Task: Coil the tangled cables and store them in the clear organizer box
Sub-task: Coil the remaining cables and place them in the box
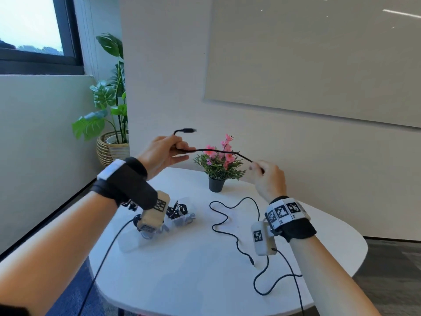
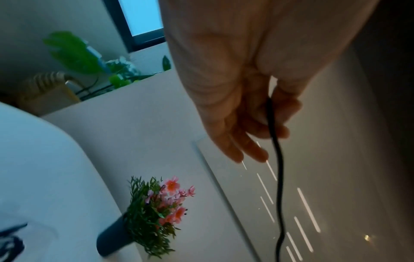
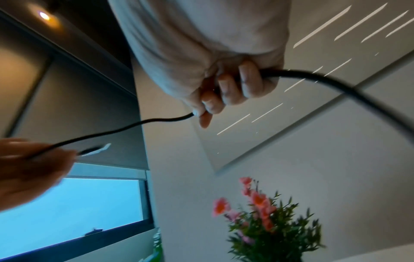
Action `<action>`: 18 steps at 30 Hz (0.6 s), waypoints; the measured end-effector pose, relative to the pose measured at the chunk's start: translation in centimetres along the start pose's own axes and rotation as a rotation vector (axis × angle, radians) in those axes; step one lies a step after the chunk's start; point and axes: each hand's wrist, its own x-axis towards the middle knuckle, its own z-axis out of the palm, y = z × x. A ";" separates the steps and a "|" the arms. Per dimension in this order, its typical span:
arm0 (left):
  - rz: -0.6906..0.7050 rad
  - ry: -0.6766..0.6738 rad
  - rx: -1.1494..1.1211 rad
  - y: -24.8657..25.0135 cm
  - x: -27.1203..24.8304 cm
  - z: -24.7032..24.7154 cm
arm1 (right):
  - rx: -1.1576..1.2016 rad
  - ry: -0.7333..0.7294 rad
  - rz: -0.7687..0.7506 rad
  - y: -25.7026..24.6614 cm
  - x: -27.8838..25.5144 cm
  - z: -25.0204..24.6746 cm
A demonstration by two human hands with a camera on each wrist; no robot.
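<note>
some coils already sit in the organizer box (image 1: 180, 215), but both my left hand (image 1: 164, 156) and right hand (image 1: 270, 181) pinch a black cable (image 1: 218, 152) not yet coiled

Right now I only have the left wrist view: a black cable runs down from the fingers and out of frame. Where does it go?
Observer: To the right hand, which grips the black cable; it spans between both hands above the table.
Operator: Is its plug end free?
Observer: Yes, the connector sticks out above the left hand.
Operator: Anything still lying loose?
Observer: A loose cable lies in uncoiled curves on the table; whether it is the same one, I cannot tell.
</note>
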 end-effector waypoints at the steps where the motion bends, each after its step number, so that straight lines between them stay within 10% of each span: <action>1: -0.027 -0.032 -0.071 0.1 -0.1 -0.4 | -0.003 0.019 0.017 0.4 0.2 -0.2; 12: 0.032 0.370 -0.052 -0.7 1.2 -1.7 | 0.151 -0.023 0.022 0.2 0.6 -0.8; 18: -0.031 0.108 0.943 -2.3 -0.5 -2.0 | 0.368 -0.067 0.072 -1.3 0.6 -1.5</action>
